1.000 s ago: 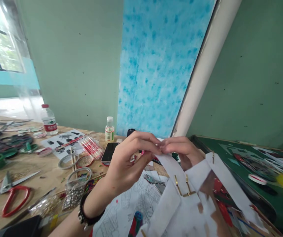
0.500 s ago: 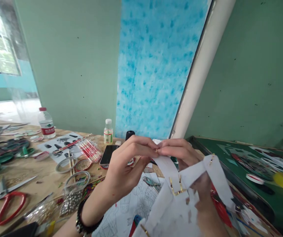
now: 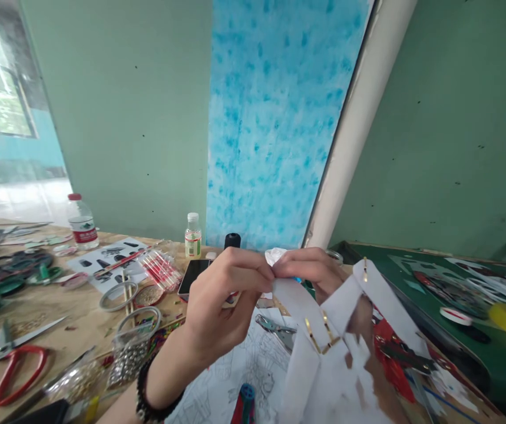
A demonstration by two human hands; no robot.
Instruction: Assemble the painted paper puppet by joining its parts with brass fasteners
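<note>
My left hand (image 3: 221, 300) and my right hand (image 3: 312, 271) meet above the table, fingertips pinched together on the top end of a white paper strip (image 3: 297, 303). The strip belongs to a white paper cut-out (image 3: 323, 371) with small gold pins (image 3: 318, 333) stuck through it, which hangs down toward me. A second strip (image 3: 380, 294) of the cut-out, with a gold pin near its tip, rises to the right of my right hand. A dark bead bracelet circles my left wrist.
Red-handled scissors (image 3: 12, 365), metal rings (image 3: 115, 294), a bag of silver beads (image 3: 129, 356), a phone (image 3: 193, 274), a small bottle (image 3: 193, 235), a water bottle (image 3: 82, 221) and pliers (image 3: 274, 327) lie on the wooden table. A green board (image 3: 478, 330) with tape rolls sits right.
Both hands stayed pinched together on the strip's end and shifted slightly. The right-hand strip of the cut-out swung upward, and the view turned a little.
</note>
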